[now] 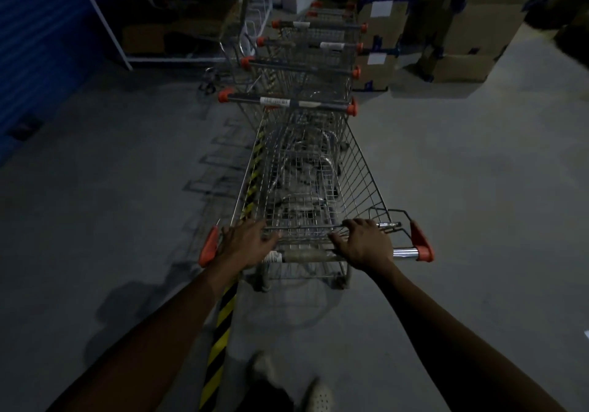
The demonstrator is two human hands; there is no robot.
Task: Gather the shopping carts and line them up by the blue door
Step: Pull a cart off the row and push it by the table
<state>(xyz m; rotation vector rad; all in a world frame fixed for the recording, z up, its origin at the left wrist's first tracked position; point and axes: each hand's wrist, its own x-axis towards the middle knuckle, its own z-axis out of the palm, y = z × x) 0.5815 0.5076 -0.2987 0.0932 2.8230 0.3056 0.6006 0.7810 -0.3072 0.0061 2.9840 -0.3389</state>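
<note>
Head view: a person pushes a shopping cart (306, 188) into a nested row of carts (306, 61).

Left hand (247, 242) and right hand (363, 242) rest on the handle (306, 256), fingers loosely curled. Blue door (35, 45) stands left. Push straight, following the striped floor tape (220, 332), so the baskets nest. Handle labels are unreadable.

The nearest cart (306, 185) is bare metal wire mesh, dull grey and scuffed. Its handle bar (307, 256) looks worn and matt in the middle, and turns to bright, glossy chrome just beside the orange plastic end cap (422, 246). Beyond this cart, the nested carts (306, 61) show the same dull wire and orange plastic caps. Beneath it the floor (462, 188) is matt, blotchy concrete, with glossy yellow-black striped tape (220, 325). Right of the carts, boxes (462, 29) are matt brown cardboard.
</note>
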